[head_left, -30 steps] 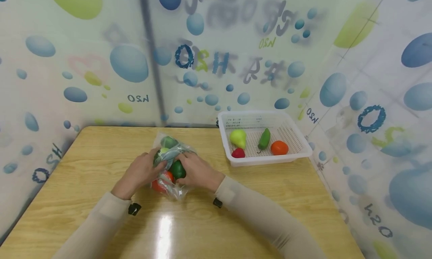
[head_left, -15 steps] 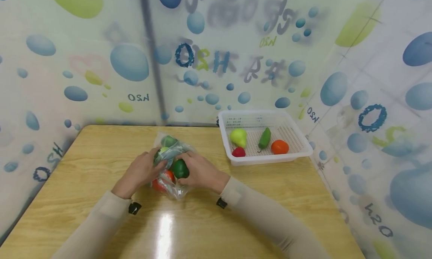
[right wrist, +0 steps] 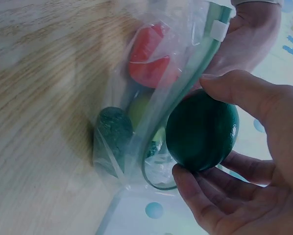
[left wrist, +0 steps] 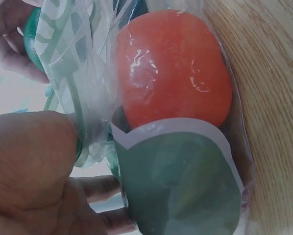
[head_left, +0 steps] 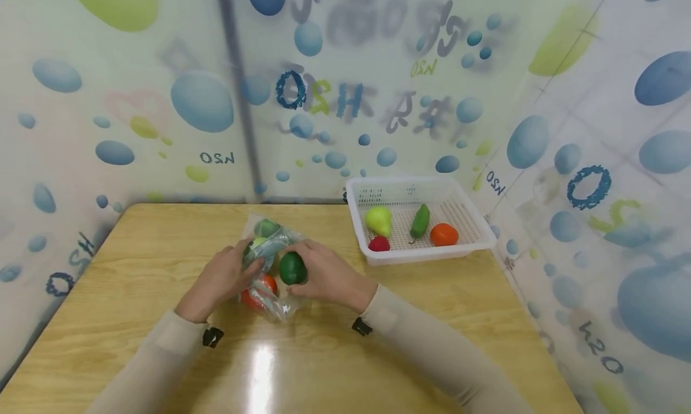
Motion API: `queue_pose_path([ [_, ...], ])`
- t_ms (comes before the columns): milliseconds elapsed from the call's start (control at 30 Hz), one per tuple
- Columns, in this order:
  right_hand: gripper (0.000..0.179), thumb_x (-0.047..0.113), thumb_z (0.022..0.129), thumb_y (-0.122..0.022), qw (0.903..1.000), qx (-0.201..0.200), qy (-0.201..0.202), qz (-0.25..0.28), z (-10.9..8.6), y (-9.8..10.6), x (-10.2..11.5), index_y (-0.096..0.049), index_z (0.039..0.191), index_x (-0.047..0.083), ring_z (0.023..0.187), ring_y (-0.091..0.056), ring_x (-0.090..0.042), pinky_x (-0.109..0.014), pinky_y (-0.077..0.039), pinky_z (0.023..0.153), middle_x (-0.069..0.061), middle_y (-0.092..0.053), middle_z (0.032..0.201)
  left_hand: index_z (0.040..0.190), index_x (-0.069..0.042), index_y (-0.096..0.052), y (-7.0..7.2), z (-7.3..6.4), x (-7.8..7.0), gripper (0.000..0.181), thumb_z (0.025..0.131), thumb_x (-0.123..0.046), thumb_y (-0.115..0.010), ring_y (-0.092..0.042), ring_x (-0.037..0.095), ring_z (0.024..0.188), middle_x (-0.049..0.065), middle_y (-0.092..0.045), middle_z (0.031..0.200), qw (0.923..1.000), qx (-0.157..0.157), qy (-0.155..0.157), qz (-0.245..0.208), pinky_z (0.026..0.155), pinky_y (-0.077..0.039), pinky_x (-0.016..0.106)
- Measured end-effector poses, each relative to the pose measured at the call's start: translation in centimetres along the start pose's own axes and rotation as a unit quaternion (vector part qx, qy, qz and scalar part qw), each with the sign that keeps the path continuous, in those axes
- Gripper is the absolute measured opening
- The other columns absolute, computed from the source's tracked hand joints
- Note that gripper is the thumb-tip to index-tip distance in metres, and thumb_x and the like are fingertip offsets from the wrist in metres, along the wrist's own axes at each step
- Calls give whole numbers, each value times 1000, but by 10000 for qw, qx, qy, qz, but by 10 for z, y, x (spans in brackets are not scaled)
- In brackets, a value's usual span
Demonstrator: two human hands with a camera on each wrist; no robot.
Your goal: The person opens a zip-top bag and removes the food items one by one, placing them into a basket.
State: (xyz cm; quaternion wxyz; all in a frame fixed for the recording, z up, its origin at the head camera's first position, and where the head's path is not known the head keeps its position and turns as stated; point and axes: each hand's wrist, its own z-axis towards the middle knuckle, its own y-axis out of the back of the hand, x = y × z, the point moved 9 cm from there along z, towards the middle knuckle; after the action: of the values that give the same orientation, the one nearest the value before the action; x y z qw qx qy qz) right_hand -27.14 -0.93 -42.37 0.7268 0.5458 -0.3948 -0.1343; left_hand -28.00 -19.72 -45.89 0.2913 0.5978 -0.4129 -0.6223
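A clear zip bag (head_left: 278, 309) lies on the table with its mouth spread. Through the plastic show an orange-red tomato-like fruit (left wrist: 173, 68), a dark green bumpy piece (right wrist: 113, 139) and something yellow-green (right wrist: 139, 111). My left hand (head_left: 221, 279) grips the bag along its left side, thumb over the top, some fingers hidden behind it. Between the thumb and fingers of my right hand (head_left: 332, 276) is a smooth dark green oval fruit (right wrist: 202, 129), held right at the bag's green zip edge (right wrist: 185, 90).
At the back right stands a white perforated basket (head_left: 426, 255). In it lie a yellow-green pear (head_left: 379, 219), a small red fruit (head_left: 379, 243), a green pepper (head_left: 420, 223) and an orange-red tomato (head_left: 444, 234). A patterned wall (head_left: 302, 180) borders the wooden table (head_left: 173, 234).
My right hand has drawn the dark green fruit rightward from among the bag's contents to its opening. My left hand keeps its hold on the bag.
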Motion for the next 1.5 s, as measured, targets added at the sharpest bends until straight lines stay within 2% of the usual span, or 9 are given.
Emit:
queue_pose_path([
  [233,76,30,97,-99,9999,-132,-86,-27,-4,14,0,-63,159,5,132,-76,-26,-37,-66,113,-16,-71,154,171,14,-40,1,1,2,77,118,-34,-66,-72,47,112,43,-70,134,10000,24,22,-5,94,-62,64],
  [500,75,26,97,-99,9994,-280,-41,188,-13,28,-5,-63,160,6,132,-74,-28,-42,-67,112,-18,-70,153,174,14,-36,0,0,3,79,120,-36,-64,-70,45,110,45,-67,139,9998,121,110,-65,92,-61,61],
  [733,73,24,96,-100,9973,-695,-41,219,-28,55,-16,-66,158,8,127,-76,-29,-43,-68,109,-17,-70,151,174,13,-36,0,-1,3,78,120,-36,-64,-70,45,110,46,-67,140,9998,122,128,-29,93,-61,62],
  [1100,70,20,96,-99,9923,-1171,-390,76,-50,98,-58,-67,157,5,120,-76,-31,-47,-70,104,-20,-69,151,173,14,-37,0,0,3,78,119,-36,-65,-69,42,106,45,-68,137,9999,94,61,-8,92,-61,61],
  [1267,69,20,97,-98,9883,-1342,-711,-139,-61,112,-83,-68,158,6,121,-77,-36,-49,-71,105,-22,-69,152,172,15,-39,1,0,1,78,119,-35,-65,-69,43,108,44,-69,137,10000,50,-17,-35,94,-61,63],
  [1500,66,20,96,-98,9825,-1356,-1230,-343,-71,126,-117,-72,154,5,119,-73,-40,-55,-70,104,-25,-70,145,172,15,-38,0,-2,3,78,120,-36,-64,-71,50,118,46,-67,141,9999,104,49,-16,99,-60,67],
])
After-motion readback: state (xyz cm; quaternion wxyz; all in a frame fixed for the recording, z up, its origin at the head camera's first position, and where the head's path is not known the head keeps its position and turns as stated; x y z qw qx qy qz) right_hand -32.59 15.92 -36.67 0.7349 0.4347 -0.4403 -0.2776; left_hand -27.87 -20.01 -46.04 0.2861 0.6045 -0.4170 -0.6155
